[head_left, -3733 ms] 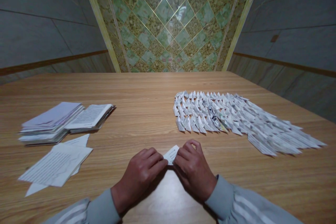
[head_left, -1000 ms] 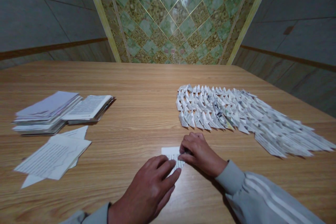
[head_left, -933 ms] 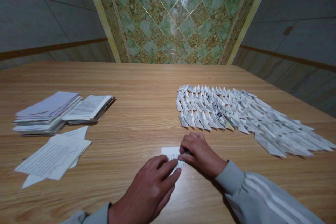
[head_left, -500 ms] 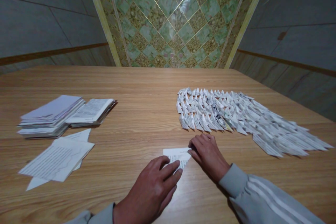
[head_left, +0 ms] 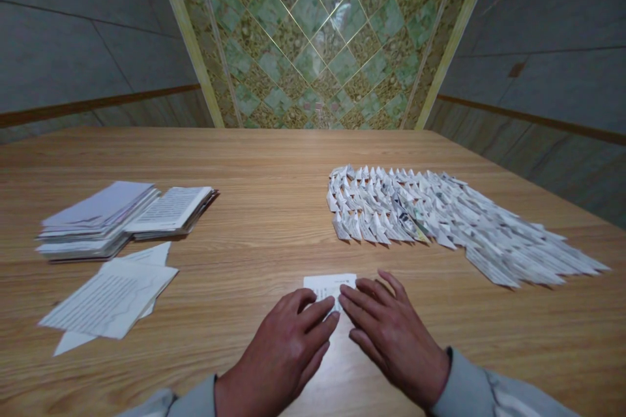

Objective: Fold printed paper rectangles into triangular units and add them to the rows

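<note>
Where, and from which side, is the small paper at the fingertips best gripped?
Probably pinch the small paper by its far-left corner, coming from the far left: it looks flat on the table, that corner shows uncovered, and the left hand and right hand cover its near part.

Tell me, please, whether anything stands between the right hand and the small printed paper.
Nothing visible does: the right hand has fingertips over the right part of the small printed paper, while the left hand covers its near left part.
</note>
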